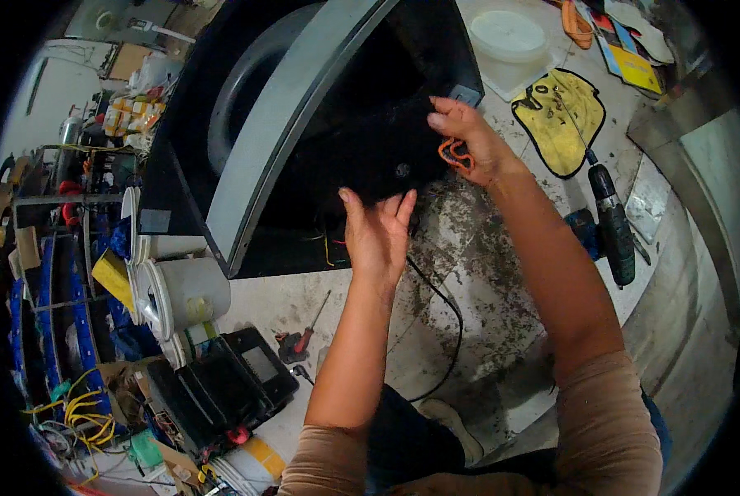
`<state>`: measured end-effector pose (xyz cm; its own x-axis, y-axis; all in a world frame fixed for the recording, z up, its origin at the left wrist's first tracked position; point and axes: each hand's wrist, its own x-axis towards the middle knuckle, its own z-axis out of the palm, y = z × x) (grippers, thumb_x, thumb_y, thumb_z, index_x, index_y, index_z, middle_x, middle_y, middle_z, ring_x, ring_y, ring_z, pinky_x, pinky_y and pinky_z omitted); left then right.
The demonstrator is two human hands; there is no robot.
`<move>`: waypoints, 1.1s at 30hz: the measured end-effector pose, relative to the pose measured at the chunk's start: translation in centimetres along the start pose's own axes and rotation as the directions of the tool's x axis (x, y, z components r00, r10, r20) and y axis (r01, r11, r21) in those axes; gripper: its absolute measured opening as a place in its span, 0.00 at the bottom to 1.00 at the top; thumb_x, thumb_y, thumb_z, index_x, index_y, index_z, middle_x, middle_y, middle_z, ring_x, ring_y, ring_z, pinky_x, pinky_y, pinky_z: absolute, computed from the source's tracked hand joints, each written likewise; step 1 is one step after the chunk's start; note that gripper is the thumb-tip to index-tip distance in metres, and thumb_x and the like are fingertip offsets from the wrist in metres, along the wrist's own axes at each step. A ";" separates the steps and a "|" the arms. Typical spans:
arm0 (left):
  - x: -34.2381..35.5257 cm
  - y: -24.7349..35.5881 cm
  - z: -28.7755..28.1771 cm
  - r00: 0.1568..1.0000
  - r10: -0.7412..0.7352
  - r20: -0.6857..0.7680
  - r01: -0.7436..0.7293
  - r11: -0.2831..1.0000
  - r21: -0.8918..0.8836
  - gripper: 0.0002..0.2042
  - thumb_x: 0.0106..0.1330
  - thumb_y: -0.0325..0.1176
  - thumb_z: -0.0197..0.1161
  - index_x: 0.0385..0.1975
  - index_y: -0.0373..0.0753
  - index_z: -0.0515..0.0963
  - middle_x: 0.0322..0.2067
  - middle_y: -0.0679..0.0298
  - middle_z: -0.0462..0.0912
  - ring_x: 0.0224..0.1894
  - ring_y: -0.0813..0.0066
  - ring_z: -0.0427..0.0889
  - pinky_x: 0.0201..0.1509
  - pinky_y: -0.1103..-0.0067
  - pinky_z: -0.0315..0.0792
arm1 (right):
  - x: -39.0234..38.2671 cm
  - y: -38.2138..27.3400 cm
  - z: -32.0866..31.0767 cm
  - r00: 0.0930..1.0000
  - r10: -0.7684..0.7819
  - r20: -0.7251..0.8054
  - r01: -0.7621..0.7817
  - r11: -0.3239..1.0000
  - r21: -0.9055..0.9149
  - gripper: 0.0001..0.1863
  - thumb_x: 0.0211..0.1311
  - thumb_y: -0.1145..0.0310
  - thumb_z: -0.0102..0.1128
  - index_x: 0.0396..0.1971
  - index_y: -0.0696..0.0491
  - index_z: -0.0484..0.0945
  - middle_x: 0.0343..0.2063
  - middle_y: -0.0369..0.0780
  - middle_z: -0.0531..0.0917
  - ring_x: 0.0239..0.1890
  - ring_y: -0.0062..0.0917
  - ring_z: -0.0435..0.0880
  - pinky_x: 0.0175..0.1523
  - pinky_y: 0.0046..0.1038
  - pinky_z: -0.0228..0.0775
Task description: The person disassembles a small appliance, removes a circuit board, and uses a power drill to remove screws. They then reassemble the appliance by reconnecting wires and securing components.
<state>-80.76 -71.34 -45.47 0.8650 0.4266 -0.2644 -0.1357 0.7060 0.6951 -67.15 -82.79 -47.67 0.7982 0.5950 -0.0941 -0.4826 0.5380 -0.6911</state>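
A large black appliance housing (186, 136) fills the upper middle, with a long light-grey strip (291, 91) slanting across it and a curved grey rim behind the strip. Against its near side is a dark panel (361, 157) with a small round fitting. My left hand (378, 236) grips the panel's lower edge, thumb and fingers curled upward. My right hand (473, 145) is closed at the panel's right edge, its fingertips partly hidden against the dark surface. A looped orange cord (455, 155) hangs at that palm. Thin coloured wires (328, 246) show below the panel.
Dirt covers the floor. At right, a cordless drill (609, 215) has its long bit over a yellow pad (556, 124) bearing small parts. A white tub (510, 41) stands beyond. A black cable (456, 331), screwdriver (308, 331), open black toolbox (221, 388), bucket (192, 289) and cluttered rack surround the left.
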 end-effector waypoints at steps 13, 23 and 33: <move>-0.5 1.1 1.3 0.993 -0.120 -0.020 0.121 0.989 0.089 0.24 0.66 0.54 0.43 0.46 0.37 0.67 0.51 0.51 0.71 0.55 0.58 0.70 0.55 0.65 0.66 | -0.8 -10.6 5.4 0.891 -0.231 0.391 0.453 0.522 -0.723 0.22 0.52 0.69 0.63 0.47 0.59 0.70 0.38 0.39 0.77 0.42 0.22 0.75 0.48 0.24 0.67; -1.9 4.2 2.0 0.991 -0.129 0.032 0.125 0.987 0.104 0.24 0.67 0.52 0.41 0.51 0.39 0.65 0.51 0.57 0.71 0.53 0.63 0.72 0.52 0.69 0.69 | -4.4 -9.0 9.0 0.798 -0.367 0.479 0.603 0.456 -0.655 0.19 0.37 0.74 0.67 0.36 0.58 0.77 0.32 0.37 0.80 0.36 0.22 0.79 0.41 0.22 0.69; -3.9 5.0 3.7 0.981 -0.146 0.130 0.149 0.989 -0.013 0.24 0.67 0.51 0.39 0.53 0.40 0.67 0.51 0.61 0.72 0.53 0.65 0.71 0.59 0.70 0.63 | -10.8 -5.7 9.0 0.506 -0.288 0.813 0.833 -0.082 -0.547 0.15 0.34 0.71 0.60 0.30 0.50 0.77 0.30 0.38 0.76 0.31 0.30 0.76 0.35 0.31 0.70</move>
<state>-83.04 -71.56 -38.50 0.9310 0.2414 -0.2740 -0.0113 0.7690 0.6391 -76.27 -86.88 -36.23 0.2497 0.6312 0.7343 0.9016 0.1252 -0.4142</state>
